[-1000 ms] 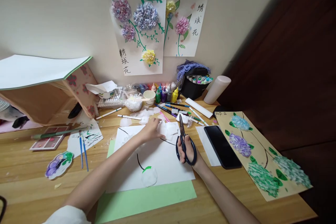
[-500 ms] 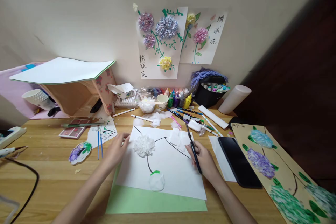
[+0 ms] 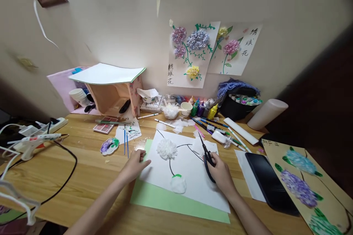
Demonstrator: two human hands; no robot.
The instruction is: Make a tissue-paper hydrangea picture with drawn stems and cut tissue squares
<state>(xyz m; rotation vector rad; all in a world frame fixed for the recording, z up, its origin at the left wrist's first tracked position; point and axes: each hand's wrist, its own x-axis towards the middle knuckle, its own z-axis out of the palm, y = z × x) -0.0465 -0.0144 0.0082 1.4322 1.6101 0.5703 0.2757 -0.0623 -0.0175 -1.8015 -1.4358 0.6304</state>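
My right hand (image 3: 220,174) is closed around black-handled scissors (image 3: 207,157), blades pointing away from me, above the right part of a white sheet (image 3: 197,187). Beneath the blades lie small white paper pieces (image 3: 196,146), partly hidden. At the sheet's left edge is my left hand (image 3: 136,166), empty, thumb and fingers apart. The sheet carries dark drawn branches, a ruffled white paper flower (image 3: 167,149) and, lower down, a flat white round piece (image 3: 178,184) with a green mark at its top. Green paper (image 3: 179,205) shows from under the sheet.
A glue gun (image 3: 34,145) with cables lies at left. Paintbrushes (image 3: 126,143) and a palette (image 3: 109,146) are nearer. Behind the sheet stand a box (image 3: 110,99), paint bottles (image 3: 194,108) and a paper cup (image 3: 186,109). A phone (image 3: 271,181) and flower painting (image 3: 300,180) lie at right.
The view has swung left and up, bringing the glue gun and wall frames in. My left hand has slid nearer me along the sheet's edge, its thumb now apart. The scissors stay in my right hand.
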